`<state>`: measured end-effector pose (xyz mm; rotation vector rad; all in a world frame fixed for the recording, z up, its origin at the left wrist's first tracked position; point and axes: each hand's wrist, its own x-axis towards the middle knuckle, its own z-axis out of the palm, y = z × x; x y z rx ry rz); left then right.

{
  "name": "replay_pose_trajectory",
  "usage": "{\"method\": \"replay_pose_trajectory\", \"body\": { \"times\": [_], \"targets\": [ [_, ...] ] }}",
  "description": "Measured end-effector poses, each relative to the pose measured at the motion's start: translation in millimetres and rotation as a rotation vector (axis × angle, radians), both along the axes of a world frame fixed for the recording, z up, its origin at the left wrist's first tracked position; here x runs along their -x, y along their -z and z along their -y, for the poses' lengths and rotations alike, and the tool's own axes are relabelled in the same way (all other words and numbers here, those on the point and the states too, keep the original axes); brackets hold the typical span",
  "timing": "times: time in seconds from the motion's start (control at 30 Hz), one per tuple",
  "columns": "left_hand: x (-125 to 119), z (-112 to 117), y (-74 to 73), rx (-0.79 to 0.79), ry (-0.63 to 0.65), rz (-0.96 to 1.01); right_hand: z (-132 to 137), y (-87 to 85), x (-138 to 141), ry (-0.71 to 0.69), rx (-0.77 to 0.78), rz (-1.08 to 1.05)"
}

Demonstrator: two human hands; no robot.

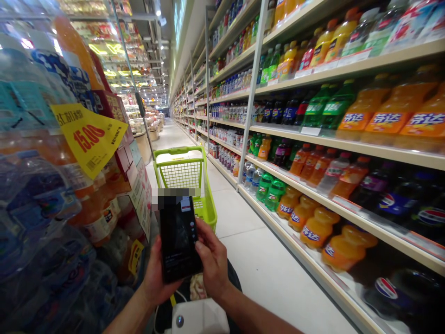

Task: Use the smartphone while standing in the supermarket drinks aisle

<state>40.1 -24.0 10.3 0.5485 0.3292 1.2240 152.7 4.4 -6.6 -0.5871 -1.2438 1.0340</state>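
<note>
Evidently grasping the phone [178,250] with fingers of left hand [155,273] and right hand [212,257], this side of the cart [209,202]; likely light, rigid, slippery, fragile: best held by side edges.

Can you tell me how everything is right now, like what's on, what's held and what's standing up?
Phone: switched on, screen mostly dark, held in both hands.
Left hand: gripping the phone's left side.
Right hand: gripping the phone's right side.
Green shopping cart: standing upright on the floor.
Yellow price sign: tilted, showing 15.00.
Big orange soda bottles: upright on their shelf.
Ceiling light: on.
</note>
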Motion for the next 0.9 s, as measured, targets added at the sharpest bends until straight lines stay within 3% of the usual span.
{"method": "replay_pose_trajectory", "body": {
  "times": [0.2,0.47,0.67,0.9],
  "targets": [
    [3,3,5.7,-0.116,0.081,0.058,2,5.3,-1,-0.029,-0.040,0.000],
    [12,5,4.0,-0.130,0.083,0.099,10,-4.4,3,-0.131,0.022,0.032],
    [18,7,1.4,-0.118,0.113,0.110,11,-6.2,2,-0.108,0.061,0.089],
    [22,8,1.3,-0.081,0.110,0.120,4,-12.1,-4,-0.023,-0.168,0.189]
  ]
}}
